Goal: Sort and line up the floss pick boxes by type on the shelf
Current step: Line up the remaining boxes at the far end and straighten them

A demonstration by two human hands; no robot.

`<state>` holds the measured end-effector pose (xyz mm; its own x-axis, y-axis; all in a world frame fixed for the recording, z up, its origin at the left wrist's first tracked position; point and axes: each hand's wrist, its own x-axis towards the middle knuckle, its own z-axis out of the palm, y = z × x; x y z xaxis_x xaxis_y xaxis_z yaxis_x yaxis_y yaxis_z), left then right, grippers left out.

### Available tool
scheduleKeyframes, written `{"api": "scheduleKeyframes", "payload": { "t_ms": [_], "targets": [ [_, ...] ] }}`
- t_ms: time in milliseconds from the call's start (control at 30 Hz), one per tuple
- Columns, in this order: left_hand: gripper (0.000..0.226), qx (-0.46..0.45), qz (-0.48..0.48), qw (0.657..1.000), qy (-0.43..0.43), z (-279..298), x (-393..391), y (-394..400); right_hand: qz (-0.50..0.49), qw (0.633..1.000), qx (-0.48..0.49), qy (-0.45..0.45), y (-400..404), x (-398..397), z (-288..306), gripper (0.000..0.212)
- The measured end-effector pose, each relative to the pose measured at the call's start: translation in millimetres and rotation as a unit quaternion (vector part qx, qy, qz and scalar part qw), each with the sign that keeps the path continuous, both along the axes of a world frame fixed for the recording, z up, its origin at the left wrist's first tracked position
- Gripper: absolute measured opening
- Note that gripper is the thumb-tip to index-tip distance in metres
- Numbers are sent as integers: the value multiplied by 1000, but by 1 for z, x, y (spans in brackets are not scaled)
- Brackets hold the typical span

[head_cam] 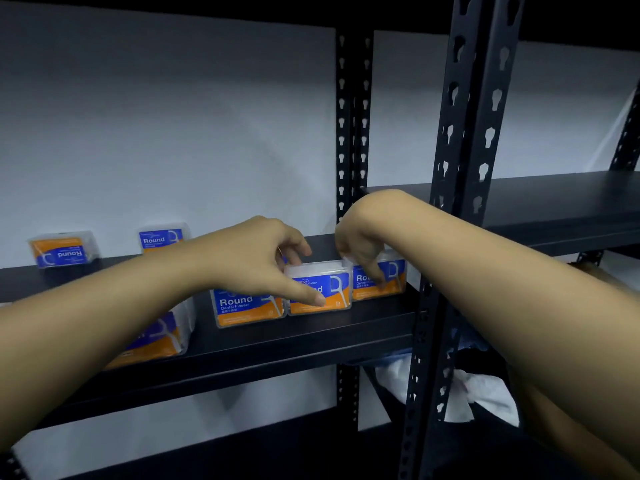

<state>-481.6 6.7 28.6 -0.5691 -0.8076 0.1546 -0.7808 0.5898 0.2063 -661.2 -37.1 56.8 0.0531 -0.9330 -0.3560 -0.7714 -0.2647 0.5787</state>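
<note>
Dim, cool, bluish picture. The wall (173, 133) is brightest at mid-height and fades to black along the top edge. The shelf (311, 337) and posts (464, 168) are near-black with little detail. The arms cast soft shadows on the wall behind. The box (320, 289) labels stay readable at centre, softer at far left. Wide-angle bending tilts the posts and stretches the forearms at the lower corners. Faint sheen on clear box lids

floss pick boxes (320, 289): blue-orange labels, white lettering | shelf (311, 337): black
</note>
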Motion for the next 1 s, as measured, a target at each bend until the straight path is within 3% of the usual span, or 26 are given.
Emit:
{"api": "scheduleKeyframes", "payload": {
  "t_ms": [200, 467, 633, 700, 833, 933, 1000],
  "targets": [
    [40, 31, 10, 999, -13, -5, 3, -21, 14, 1000, -5, -1, 2, -2, 0, 73],
    [48, 34, 27, 999, -3, -2, 6, -21, 21, 1000, 7, -12, 0, -3, 0, 71],
    [41, 78, 35, 996, -10, 5, 15, -19, 16, 999, 13, -25, -2, -3, 0, 71],
    [40, 79, 37, 996, -5, 4, 15, -19, 3, 998, 33, -46, -2, -2, 4, 68],
    [44, 85, 36, 996, 0, 2, 13, -18, -30, 990, 61, -123, 3, 1, 14, 83],
    [55, 103, 21, 994, 12, 12, 17, -16, -12, 981, 54, -183, 12, 3, 22, 71],
    [50, 112, 7, 993, 47, 28, 24, -19, 13, 973, 44, -225, 17, 7, 26, 71]
  ]
}}
